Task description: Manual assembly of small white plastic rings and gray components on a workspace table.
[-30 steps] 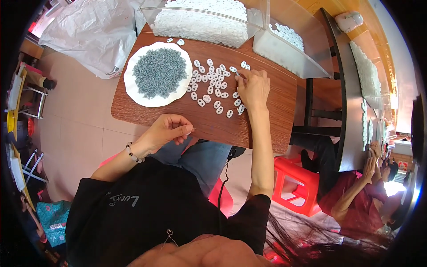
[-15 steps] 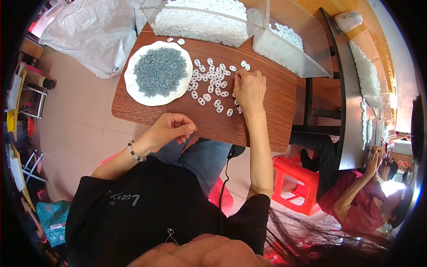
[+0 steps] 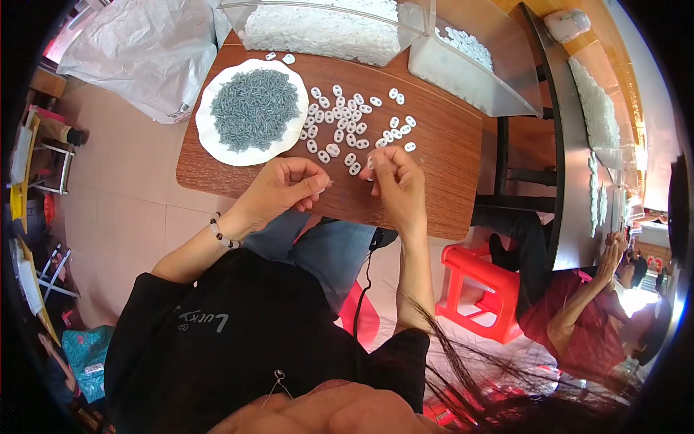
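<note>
My left hand [image 3: 285, 189], a beaded bracelet at its wrist, hovers over the near edge of the brown table [image 3: 441, 181]. Its thumb and forefinger pinch something too small to name. Across from it, my right hand [image 3: 396, 181] is closed on a small white two-hole piece [image 3: 371, 163] at the fingertips. Several white oval two-hole pieces [image 3: 339, 136] lie scattered beyond my hands. To their left, a white scalloped plate [image 3: 205, 134] bears a heap of small grey-blue elongated pieces [image 3: 256, 110].
Clear bins [image 3: 463, 83] of white pieces stand along the table's far side. A white plastic bag [image 3: 141, 58] is at the far left. On the right are a red stool [image 3: 477, 289], a dark table [image 3: 571, 181] and another person [image 3: 585, 325] at work.
My right hand has come back from the scattered white pieces toward my left hand, with one white piece now at its fingertips. My left hand has risen slightly, still pinched.
</note>
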Action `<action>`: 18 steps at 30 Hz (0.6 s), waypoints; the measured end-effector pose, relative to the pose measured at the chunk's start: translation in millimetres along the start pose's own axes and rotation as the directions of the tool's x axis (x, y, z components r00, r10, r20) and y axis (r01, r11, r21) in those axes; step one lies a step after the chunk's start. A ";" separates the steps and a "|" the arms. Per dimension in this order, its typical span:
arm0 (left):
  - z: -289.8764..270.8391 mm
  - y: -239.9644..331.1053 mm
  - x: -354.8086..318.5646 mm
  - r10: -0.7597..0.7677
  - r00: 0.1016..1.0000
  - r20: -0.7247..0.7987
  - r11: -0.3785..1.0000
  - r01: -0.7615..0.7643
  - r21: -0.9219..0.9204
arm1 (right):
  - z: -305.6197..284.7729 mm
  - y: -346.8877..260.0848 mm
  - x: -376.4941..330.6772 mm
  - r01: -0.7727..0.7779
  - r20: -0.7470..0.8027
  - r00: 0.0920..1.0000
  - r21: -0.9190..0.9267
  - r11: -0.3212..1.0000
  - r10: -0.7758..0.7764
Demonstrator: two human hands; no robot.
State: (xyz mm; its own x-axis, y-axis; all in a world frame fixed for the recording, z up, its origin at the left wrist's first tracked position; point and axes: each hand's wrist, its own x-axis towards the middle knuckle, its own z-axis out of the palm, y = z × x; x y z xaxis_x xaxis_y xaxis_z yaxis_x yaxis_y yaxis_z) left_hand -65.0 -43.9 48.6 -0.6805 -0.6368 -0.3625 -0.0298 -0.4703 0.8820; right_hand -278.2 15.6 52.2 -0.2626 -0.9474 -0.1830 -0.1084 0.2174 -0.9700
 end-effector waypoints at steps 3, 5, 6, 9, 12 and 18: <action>4.0 -2.3 3.1 0.014 0.999 0.034 1.000 -0.014 0.000 | 5.0 4.7 -11.9 -0.044 0.032 0.999 0.134 0.990 0.041; 4.8 -4.8 4.1 0.009 0.999 0.035 1.000 -0.009 0.010 | 7.9 7.1 -17.0 -0.051 0.046 0.998 0.218 0.974 0.042; 5.4 -5.7 4.4 0.006 0.999 0.037 1.000 -0.007 0.020 | 8.7 8.8 -19.1 -0.051 0.053 0.998 0.226 0.973 0.040; 7.1 -5.6 3.6 0.012 1.000 0.027 0.999 -0.013 0.039 | 8.7 11.9 -24.8 -0.037 0.064 0.998 0.210 0.977 0.024; 6.9 -6.9 2.4 0.027 0.999 0.019 0.998 -0.028 0.049 | 10.5 12.3 -28.3 -0.024 0.071 0.997 0.179 0.984 0.011; 13.7 -9.2 -0.3 0.096 0.995 -0.027 0.991 -0.093 0.096 | 15.5 12.2 -36.4 -0.016 0.049 0.999 0.193 0.981 0.007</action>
State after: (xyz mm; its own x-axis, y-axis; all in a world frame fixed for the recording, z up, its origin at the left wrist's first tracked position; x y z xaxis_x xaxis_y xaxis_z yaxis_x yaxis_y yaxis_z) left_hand -74.5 -31.0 44.7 -0.6603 -0.6953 -0.2839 -0.0362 -0.3481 0.9368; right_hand -255.1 49.2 44.6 -0.2159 -0.9563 -0.1970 0.0825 0.1832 -0.9796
